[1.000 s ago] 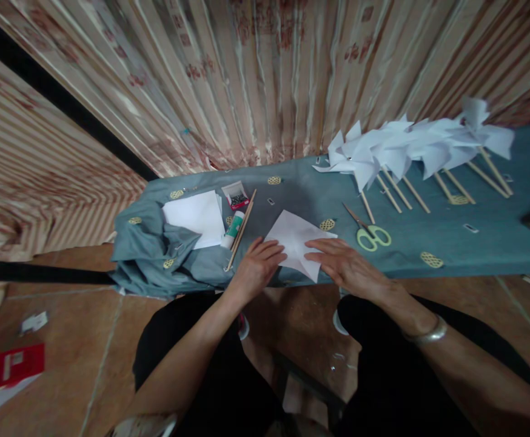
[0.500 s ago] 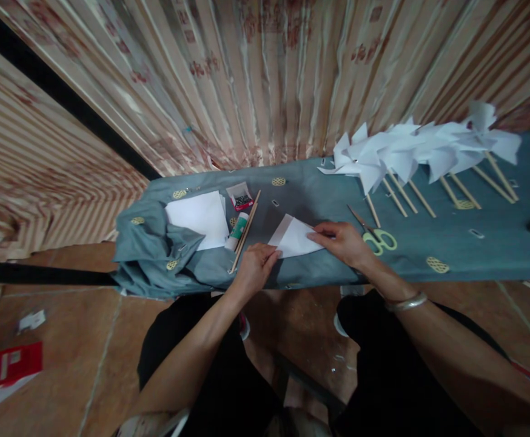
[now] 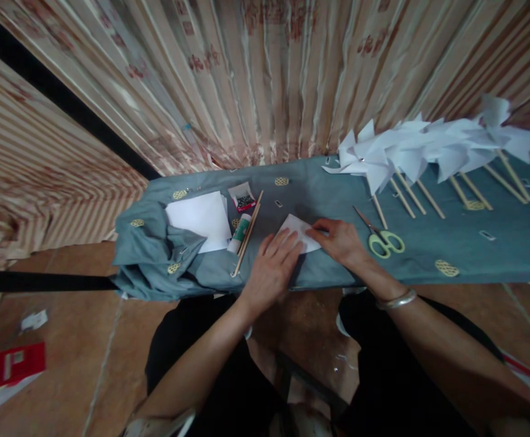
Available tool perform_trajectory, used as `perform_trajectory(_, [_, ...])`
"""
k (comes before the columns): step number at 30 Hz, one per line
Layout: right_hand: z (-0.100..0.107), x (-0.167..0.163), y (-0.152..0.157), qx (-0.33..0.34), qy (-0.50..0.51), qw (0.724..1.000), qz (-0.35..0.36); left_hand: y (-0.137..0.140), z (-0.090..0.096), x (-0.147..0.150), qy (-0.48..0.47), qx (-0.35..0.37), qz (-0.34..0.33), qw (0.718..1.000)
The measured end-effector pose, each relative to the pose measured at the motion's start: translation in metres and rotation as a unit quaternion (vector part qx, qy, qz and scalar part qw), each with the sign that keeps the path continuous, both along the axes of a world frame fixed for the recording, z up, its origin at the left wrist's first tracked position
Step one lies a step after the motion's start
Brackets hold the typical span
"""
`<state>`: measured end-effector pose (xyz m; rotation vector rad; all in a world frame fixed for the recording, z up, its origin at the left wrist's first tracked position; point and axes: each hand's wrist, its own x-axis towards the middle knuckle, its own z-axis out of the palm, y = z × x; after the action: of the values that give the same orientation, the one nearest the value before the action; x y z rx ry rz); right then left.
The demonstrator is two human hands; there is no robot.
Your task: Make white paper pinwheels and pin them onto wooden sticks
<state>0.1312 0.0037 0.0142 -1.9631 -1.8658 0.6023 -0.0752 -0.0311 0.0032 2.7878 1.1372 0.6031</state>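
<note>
A folded sheet of white paper (image 3: 295, 224) lies on the cloth-covered bench in front of me. My left hand (image 3: 270, 267) rests flat on its left part with fingers stretched out, covering much of it. At the paper's right side, my right hand (image 3: 339, 241) pinches the edge between thumb and fingers. Just right of that hand lie scissors (image 3: 385, 243) with light green handles, blades pointing away to the upper left. To the left of my left hand are thin wooden sticks (image 3: 250, 230) and a green-and-white glue stick (image 3: 239, 233).
White paper pinwheels (image 3: 410, 149) on wooden sticks lie overlapping at the back right. A stack of white paper (image 3: 201, 221) and an open red box of small dark pieces (image 3: 242, 197) are at the left. Behind the bench hangs a patterned curtain (image 3: 247, 79).
My left hand has moved right, from pinching the paper's left corner to lying flat across it. The paper now shows a smaller folded shape. My right hand stays at its right side.
</note>
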Motion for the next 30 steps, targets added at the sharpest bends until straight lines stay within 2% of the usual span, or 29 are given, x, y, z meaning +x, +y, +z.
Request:
perform_trajectory(2, [0.0, -0.002, 0.001, 0.001, -0.016, 1.0, -0.006, -0.007, -0.005, 0.007, 0.028, 0.001, -0.026, 0.999])
perform_trajectory(7, [0.001, -0.005, 0.004, -0.006, -0.047, 0.999, -0.008, -0.011, -0.016, 0.014, 0.065, -0.031, -0.018, 0.997])
perform_trajectory(30, [-0.001, -0.008, 0.012, -0.018, -0.097, 0.995, -0.011, -0.004, -0.012, 0.013, 0.077, -0.053, -0.006, 0.996])
